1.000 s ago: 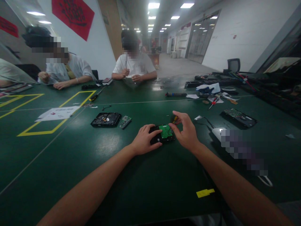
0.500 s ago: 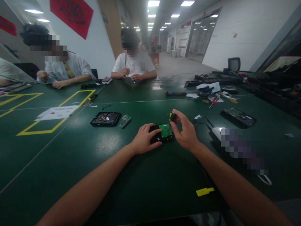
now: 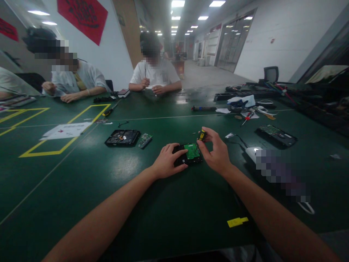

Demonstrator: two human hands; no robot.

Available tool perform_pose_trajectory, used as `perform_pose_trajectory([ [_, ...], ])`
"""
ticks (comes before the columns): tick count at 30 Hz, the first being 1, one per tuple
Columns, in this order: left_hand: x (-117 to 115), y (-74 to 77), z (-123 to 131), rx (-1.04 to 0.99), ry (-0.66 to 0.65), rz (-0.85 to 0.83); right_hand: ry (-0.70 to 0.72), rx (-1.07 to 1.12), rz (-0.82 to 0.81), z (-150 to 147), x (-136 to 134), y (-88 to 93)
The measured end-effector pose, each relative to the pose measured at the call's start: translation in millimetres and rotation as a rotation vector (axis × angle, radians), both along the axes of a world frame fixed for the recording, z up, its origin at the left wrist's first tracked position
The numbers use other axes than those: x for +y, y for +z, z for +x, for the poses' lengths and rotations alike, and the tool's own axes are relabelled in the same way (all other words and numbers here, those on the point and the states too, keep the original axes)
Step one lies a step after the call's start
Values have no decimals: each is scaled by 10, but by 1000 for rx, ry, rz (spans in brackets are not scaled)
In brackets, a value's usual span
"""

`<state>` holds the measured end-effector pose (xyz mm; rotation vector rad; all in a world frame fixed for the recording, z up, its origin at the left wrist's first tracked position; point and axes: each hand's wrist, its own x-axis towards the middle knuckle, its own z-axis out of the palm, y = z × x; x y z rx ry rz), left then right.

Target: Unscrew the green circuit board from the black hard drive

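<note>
Head view: I work on a hard drive at mid-desk.
My left hand lies spread, pressing it; my right hand pinches a yellow-black screwdriver over its far edge.

**Open green mat up front, clutter to the right**

The table lies bare on the near side between the two forearms. To the left, an opened drive and a loose circuit board sit well apart from the hands. On the right, a white device and its cable crowd close. A yellow tag lies flat near the right forearm.
</note>
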<state>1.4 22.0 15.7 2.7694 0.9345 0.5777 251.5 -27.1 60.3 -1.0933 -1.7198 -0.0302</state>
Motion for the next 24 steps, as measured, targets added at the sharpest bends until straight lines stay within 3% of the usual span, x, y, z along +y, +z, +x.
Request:
perform_pose_trajectory([
  [6, 5, 1, 3, -2, 3, 2, -26, -12, 78, 31, 30, 16],
  [13, 7, -8, 3, -12, 3, 3, 38, 18, 5, 19, 30, -32],
  [24, 26, -51, -1, -9, 6, 2, 22, -45, 20, 20, 7, 35],
])
